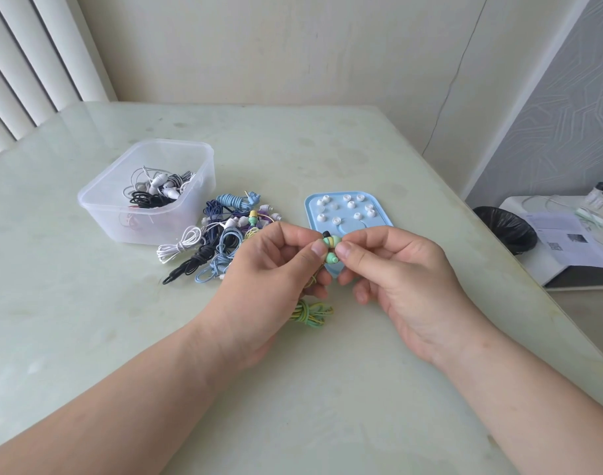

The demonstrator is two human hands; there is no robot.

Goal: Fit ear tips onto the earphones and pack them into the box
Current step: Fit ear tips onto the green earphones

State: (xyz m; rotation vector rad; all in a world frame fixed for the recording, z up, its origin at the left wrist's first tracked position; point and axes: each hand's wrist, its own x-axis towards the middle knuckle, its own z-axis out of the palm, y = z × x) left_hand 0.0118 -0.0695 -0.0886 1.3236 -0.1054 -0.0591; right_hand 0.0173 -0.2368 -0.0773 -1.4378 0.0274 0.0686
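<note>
You are at the fitting step. Your left hand [279,269] pinches the green and yellow earbuds [331,244] between thumb and forefinger, and your right hand [399,269] pinches them from the other side, just in front of the blue tray [382,221]. Their cable [310,313] lies coiled on the table [87,320] below your hands. One bud shows a dark end, but I cannot tell if a tip sits on it. Next, I judge, you need a white ear tip [350,204] from the tray, pressed squarely over the nozzle. Then the set goes into the clear box [190,156], beside the pile of earphones [217,234]. No brand or label can be read, and print on the papers [567,241] is too small
</note>
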